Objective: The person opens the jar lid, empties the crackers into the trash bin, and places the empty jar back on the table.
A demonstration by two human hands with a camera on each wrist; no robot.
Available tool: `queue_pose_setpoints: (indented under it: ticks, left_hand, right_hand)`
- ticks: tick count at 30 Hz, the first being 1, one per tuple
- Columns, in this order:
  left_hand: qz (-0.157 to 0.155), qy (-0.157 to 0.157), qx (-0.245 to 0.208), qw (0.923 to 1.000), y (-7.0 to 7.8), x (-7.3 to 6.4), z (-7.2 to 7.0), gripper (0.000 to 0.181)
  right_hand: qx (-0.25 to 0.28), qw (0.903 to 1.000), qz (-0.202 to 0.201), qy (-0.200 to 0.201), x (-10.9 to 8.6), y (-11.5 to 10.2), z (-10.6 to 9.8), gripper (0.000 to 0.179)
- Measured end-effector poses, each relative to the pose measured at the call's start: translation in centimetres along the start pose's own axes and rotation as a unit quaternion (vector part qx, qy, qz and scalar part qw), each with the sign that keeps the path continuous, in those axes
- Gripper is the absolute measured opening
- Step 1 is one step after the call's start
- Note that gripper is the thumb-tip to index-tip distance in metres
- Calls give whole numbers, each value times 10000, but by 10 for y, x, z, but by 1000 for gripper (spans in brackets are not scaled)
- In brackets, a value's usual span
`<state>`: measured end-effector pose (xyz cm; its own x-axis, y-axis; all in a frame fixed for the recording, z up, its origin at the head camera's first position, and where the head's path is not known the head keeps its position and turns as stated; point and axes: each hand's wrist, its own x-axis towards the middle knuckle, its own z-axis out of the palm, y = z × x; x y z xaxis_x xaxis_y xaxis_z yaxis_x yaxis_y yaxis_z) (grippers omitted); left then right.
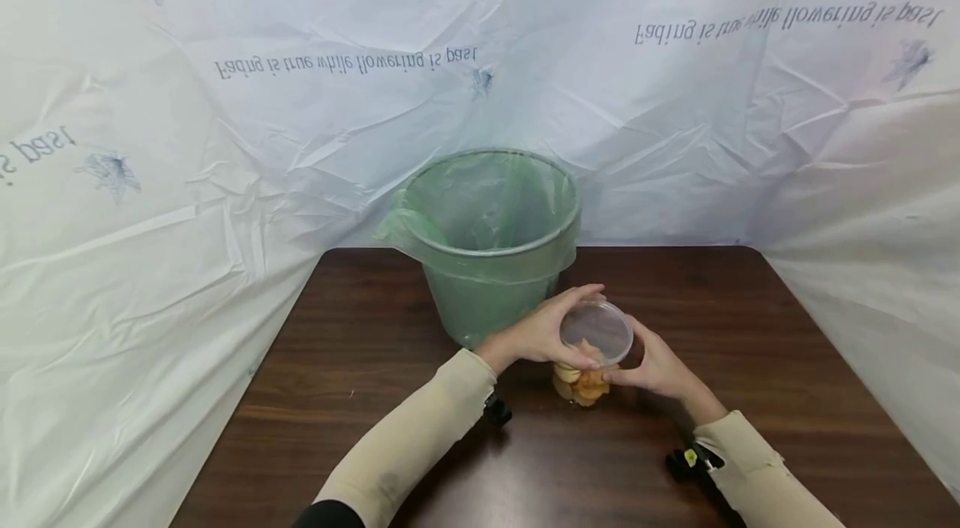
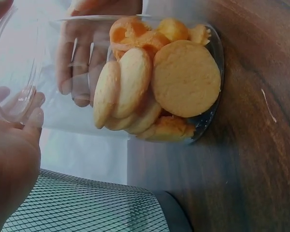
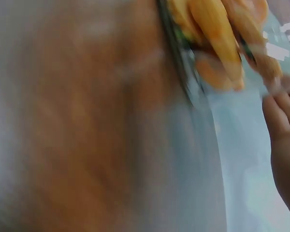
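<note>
A clear plastic jar of cookies is upright in front of me, low over the table. Round pale cookies and orange twisted ones fill its lower part. My left hand grips the rim of a round clear lid at the jar's top, thumb on the near side. Whether the lid sits on the jar or is slightly lifted, I cannot tell. My right hand holds the jar's side from the right; its fingers show through the clear wall in the left wrist view. The right wrist view is blurred.
Behind my left hand stands a green mesh bin, lined with a thin green bag folded over its rim. Both are on the dark wooden table. White printed sheeting hangs around the table's back and sides.
</note>
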<state>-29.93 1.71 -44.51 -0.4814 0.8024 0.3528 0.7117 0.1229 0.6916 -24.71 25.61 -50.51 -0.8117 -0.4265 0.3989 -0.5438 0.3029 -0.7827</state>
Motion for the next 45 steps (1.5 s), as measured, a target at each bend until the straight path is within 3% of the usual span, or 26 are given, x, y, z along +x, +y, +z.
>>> queue_pose_setpoints:
  ticks: [7,12,20,33,45]
  left_hand:
    - [26,322,150,9994,0,1,-1,108]
    - [-21,452,141,9989,0,1,1,107]
    - [-287,814,331,9957,-1,-1,4,104]
    - [-386,815,446,9949,0,0,7,105]
    - [-339,745,538,9952,0,2,6,102]
  right_hand:
    - [-447,9939,185,994,6,-38,24,106]
    - [-709,9864,346,1444,10,-47,31,109]
    - [-1166,9793,443,1597,6,-22,34,118]
    - [-1211,9785,552,1578,3,-18,33,112]
    - [-1152,9804,640,1464,9,-60,31,98]
